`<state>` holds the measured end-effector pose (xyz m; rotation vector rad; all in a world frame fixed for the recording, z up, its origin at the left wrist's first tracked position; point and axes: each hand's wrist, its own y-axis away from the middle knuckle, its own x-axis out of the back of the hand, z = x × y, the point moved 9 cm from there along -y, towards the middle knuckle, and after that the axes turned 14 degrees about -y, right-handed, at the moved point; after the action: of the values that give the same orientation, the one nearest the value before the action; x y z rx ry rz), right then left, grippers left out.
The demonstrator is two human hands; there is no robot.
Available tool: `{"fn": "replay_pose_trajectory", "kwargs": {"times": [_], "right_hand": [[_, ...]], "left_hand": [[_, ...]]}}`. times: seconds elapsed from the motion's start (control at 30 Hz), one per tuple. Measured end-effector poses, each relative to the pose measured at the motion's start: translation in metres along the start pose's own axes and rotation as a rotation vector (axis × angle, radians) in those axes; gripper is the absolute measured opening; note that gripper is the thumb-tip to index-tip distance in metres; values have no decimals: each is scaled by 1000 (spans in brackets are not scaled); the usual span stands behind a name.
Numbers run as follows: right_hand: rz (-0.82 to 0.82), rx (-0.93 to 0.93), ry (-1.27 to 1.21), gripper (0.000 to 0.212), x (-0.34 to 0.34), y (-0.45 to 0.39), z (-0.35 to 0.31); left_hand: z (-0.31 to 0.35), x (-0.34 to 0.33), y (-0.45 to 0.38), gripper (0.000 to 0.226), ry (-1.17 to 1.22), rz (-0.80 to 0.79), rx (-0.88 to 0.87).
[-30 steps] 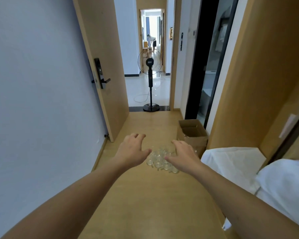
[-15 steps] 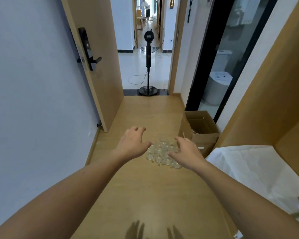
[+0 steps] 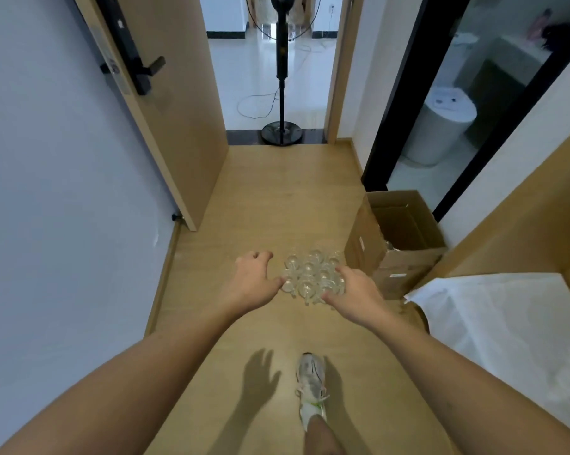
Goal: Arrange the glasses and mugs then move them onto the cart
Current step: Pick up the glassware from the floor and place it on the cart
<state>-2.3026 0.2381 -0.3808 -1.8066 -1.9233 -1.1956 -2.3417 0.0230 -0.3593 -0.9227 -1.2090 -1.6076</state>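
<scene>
A tight cluster of several clear glass mugs [image 3: 311, 274] hangs above the wooden floor between my two hands. My left hand [image 3: 252, 284] holds the cluster's left side, its thumb against the glass and its fingers curled. My right hand [image 3: 354, 290] grips the right side, with its fingers over the nearest mugs. Both hands cast shadows on the floor below. No cart is in view.
An open cardboard box [image 3: 359, 244] stands on the floor just right of the mugs. A standing fan [image 3: 281, 93] blocks the middle of the doorway ahead. An open wooden door [image 3: 178, 142] is on the left and a white-covered surface [image 3: 507, 323] on the right. My shoe [image 3: 309, 385] is below.
I have moved forward down the hallway with the mugs held between both hands. The box and fan are closer, the view has tilted down, and my shoe has come into view.
</scene>
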Motion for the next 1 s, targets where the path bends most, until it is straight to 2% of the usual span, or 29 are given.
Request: {"fn": "replay_pose_trajectory", "kwargs": {"times": [0.3,0.53,0.7,1.0], "right_hand": [[-117,-151,-51,72,-3,-153,44],[-244,-262,-74,67,-37,-236,85],[-268,-372,-122,66,-91,-289,122],[-248,-600,-235,67,-237,-381,216]], "left_hand": [[14,-45,-158,64,37,-180,119],[0,-106,-245,63,117,-279,210],[-24,-175,-292,61,185,-354,290],[-82,-345,-379,59,323,-477,428]]}}
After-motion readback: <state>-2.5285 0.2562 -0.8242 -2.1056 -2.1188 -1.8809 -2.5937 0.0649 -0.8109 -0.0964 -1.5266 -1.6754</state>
